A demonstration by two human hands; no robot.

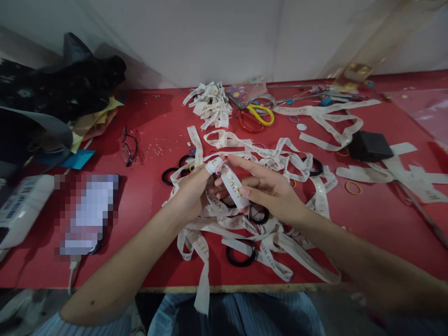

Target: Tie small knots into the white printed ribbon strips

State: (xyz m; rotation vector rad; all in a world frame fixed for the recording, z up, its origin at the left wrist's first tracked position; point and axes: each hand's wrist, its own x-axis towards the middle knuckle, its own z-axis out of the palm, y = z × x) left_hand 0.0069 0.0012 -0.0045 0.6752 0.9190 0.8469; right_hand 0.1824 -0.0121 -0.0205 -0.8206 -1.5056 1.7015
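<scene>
My left hand (191,191) is closed, with a white printed ribbon (233,184) wound round its raised fingertip. My right hand (269,186) pinches the same ribbon strip between thumb and fingers, its index finger stretched toward the left fingertip. Both hands hover over a heap of white ribbon strips (266,233) and several black hair ties (241,256) on the red table (154,135).
Yellow and red scissors (255,116) lie behind the heap beside a pile of folded ribbon pieces (212,105). Glasses (129,147) rest at the left, a small black box (369,145) and an orange ring (353,187) at the right. Dark cloth (63,84) fills the far left corner.
</scene>
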